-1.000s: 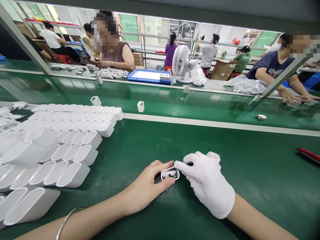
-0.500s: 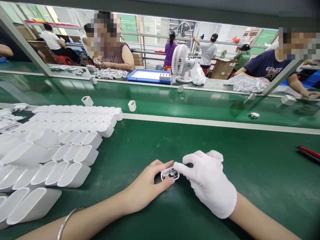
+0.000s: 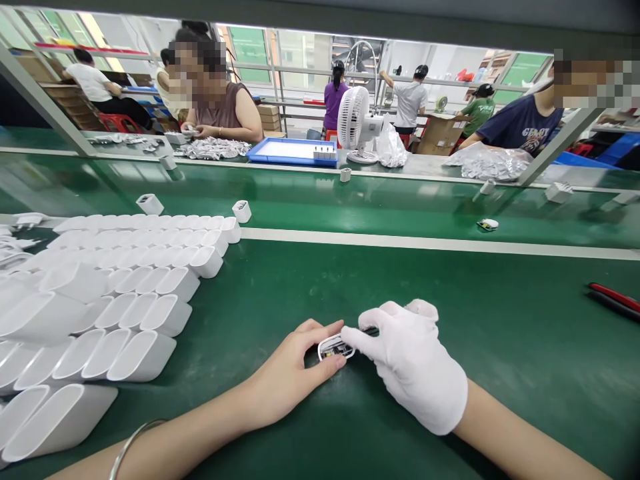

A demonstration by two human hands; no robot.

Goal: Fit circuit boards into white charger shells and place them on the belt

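Note:
My bare left hand (image 3: 287, 367) grips a small white charger housing (image 3: 327, 350) between thumb and forefinger, low over the green bench. The housing's open oval end faces me, with circuit parts showing inside. My right hand (image 3: 415, 363), in a white glove, has its fingers curled. One gloved fingertip is at the housing's right edge. A thin dark thing (image 3: 371, 331) shows between the gloved fingers; most of it is hidden, and I cannot tell what it is.
Rows of white oval shells (image 3: 143, 353) cover the left of the bench. Red-and-black handles (image 3: 615, 300) lie at right. On the belt beyond the white strip are charger pieces (image 3: 242, 211) and an exposed circuit board (image 3: 488, 225). A fan (image 3: 354, 123) and co-workers are behind.
The view has shifted slightly, and pieces on the belt have moved left. Both hands keep nearly the same pose around the housing.

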